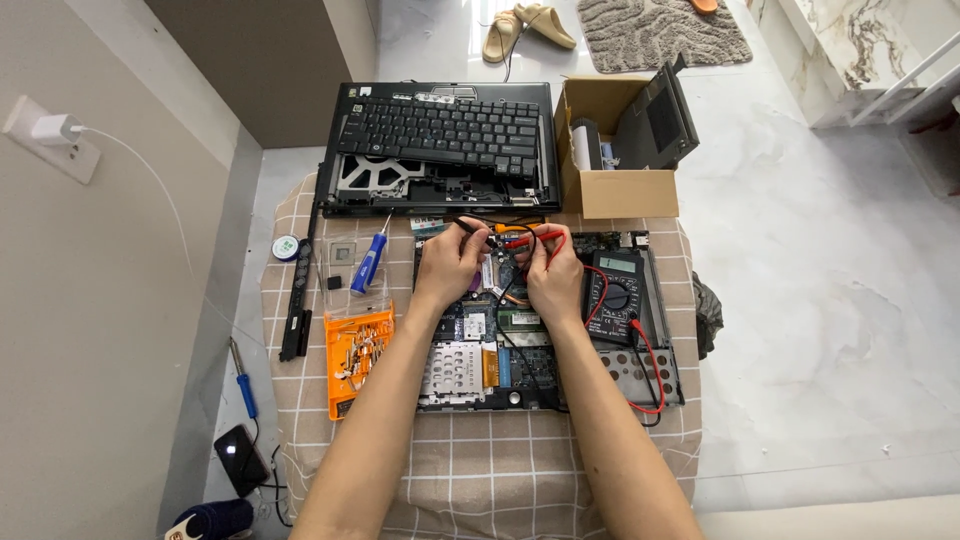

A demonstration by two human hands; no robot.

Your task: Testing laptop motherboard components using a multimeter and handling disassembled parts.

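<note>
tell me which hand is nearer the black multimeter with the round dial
Right. The right hand sits just beside the black multimeter, holding the red probe. The left hand is farther away, across the bare laptop motherboard.

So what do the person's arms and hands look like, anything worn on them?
Both forearms are bare to the bottom edge of the picture, with no sleeves in sight. The left hand and the right hand are bare too: no gloves, and no watch, strap or ring that I can make out.
</note>
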